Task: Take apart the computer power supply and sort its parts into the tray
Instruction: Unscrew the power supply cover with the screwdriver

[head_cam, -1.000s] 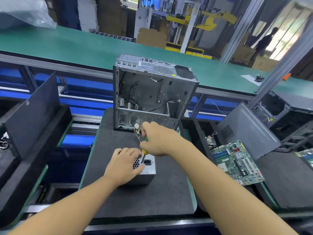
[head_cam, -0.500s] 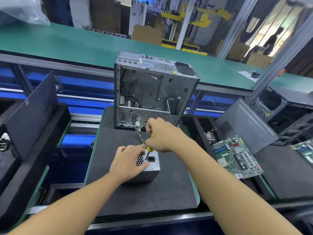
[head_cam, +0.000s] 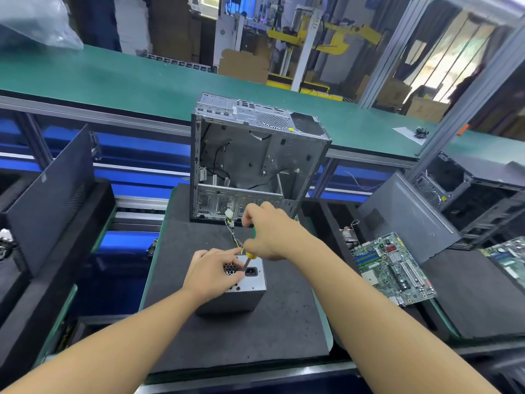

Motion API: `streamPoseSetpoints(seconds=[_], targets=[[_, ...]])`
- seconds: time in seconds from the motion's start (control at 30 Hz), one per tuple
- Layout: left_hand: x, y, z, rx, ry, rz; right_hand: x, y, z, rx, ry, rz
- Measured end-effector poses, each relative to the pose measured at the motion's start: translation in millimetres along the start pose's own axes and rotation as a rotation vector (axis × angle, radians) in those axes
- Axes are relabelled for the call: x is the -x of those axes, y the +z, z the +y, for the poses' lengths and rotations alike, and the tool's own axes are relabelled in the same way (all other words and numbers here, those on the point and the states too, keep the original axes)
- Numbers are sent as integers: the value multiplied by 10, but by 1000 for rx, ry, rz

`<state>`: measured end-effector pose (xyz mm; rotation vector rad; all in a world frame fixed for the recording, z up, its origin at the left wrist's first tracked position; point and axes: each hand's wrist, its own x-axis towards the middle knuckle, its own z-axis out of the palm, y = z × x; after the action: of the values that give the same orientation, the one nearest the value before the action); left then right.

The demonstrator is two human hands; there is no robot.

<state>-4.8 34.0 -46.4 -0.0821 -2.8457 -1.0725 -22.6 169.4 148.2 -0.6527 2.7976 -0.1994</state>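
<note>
On the dark desk [head_cam: 270,336], an open computer case [head_cam: 255,155] is stood just beyond the fingers. The power supply [head_cam: 251,284] is held under the left hand [head_cam: 211,275], whose fingers are curled over its top. A screwdriver [head_cam: 250,255] is wrapped tight in the fingers of the right hand [head_cam: 270,233], its tip pointed down beside the left fingertips.
</note>
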Motion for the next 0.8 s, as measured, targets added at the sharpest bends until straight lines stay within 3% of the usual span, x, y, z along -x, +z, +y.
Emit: streamPoseSetpoints(seconds=[0.2, 0.67, 0.8], targets=[[-3, -33, 61, 0, 3, 1, -6, 48, -16, 33, -13, 92], [36, 74, 123, -279, 153, -21, 83, 2, 49, 6, -16, 103], [50, 93, 140, -263, 147, -8, 113, -36, 92, -13, -12, 124]])
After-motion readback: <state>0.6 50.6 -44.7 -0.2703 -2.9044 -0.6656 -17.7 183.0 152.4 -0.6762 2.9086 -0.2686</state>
